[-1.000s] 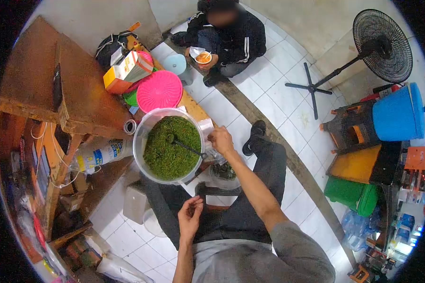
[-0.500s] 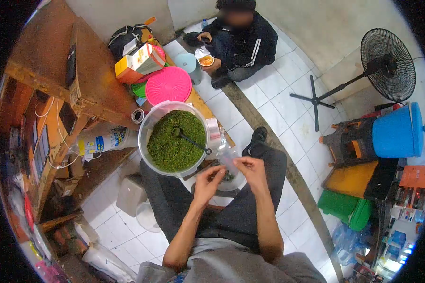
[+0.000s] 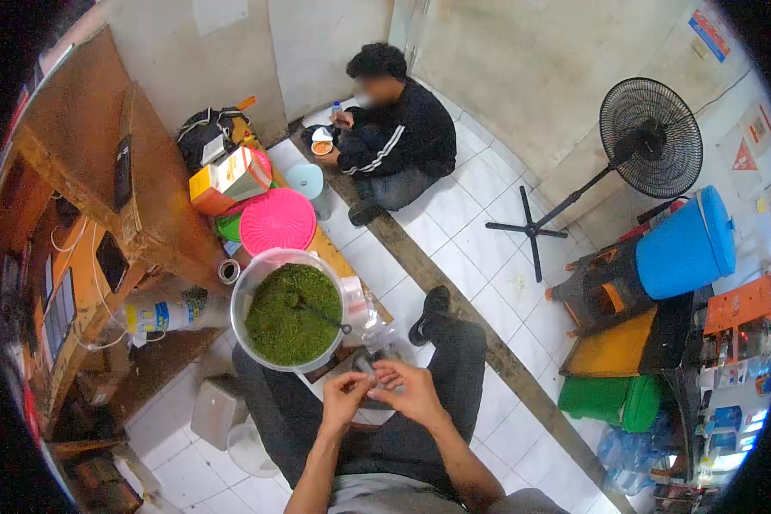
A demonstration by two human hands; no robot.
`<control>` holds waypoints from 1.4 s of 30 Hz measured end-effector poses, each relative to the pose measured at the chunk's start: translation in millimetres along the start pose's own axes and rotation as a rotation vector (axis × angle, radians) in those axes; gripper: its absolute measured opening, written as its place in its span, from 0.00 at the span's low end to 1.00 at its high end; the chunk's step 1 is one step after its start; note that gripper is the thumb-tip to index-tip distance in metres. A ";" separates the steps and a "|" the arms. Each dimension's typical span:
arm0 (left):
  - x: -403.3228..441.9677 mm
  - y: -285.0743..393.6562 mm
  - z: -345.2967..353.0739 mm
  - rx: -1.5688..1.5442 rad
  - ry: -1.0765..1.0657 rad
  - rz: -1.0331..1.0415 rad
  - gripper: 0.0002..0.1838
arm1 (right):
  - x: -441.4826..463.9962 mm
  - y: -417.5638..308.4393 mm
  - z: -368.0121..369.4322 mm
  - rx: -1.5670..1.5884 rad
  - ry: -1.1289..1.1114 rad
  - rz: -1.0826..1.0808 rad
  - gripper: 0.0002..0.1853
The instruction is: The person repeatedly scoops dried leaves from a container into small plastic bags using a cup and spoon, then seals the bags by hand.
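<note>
My left hand (image 3: 344, 401) and my right hand (image 3: 404, 390) meet over my lap, fingertips pinched together on a small clear plastic bag (image 3: 365, 363). Its contents are hard to make out. Just beyond the hands, a pale round container (image 3: 396, 349) is partly hidden. To the left, a large clear tub (image 3: 239, 295) holds a heap of finely chopped green leaves (image 3: 283, 295). A dark long-handled spoon (image 3: 324, 319) rests in them. More clear plastic bags (image 3: 370, 322) lie beside the tub.
A pink lid (image 3: 277, 221), a boxed carton (image 3: 231, 180) and a light blue container (image 3: 307, 182) stand behind the tub. A person (image 3: 403, 141) sits on the floor holding a cup of food (image 3: 322, 147). A standing fan (image 3: 649, 137) and blue bucket (image 3: 687, 244) are at right.
My hands have come together; before, they were apart with the right one holding the plastic bag. My view has tilted up, shifting the surroundings. The seated person's head has turned.
</note>
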State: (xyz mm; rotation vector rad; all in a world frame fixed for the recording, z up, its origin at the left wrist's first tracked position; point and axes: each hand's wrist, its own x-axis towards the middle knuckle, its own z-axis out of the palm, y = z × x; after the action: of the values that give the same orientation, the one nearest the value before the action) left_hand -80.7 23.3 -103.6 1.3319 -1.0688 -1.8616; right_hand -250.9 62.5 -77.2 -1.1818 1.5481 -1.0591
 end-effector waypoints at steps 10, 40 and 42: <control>-3.6 -38.6 -12.8 0.107 -0.054 0.142 0.05 | -11.9 -4.3 14.7 0.013 -0.040 0.095 0.17; 24.4 -61.0 12.6 0.350 -0.373 0.504 0.08 | -89.1 12.7 -20.9 -0.241 0.397 -0.011 0.07; -10.9 -16.1 30.5 0.507 -0.379 0.351 0.27 | -94.9 12.5 -30.1 -0.155 0.475 -0.010 0.06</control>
State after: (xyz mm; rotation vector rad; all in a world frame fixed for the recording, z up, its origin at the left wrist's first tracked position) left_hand -106.6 48.2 -107.4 0.9636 -1.9344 -1.6673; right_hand -268.7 160.8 -67.9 -1.0882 2.0210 -1.3109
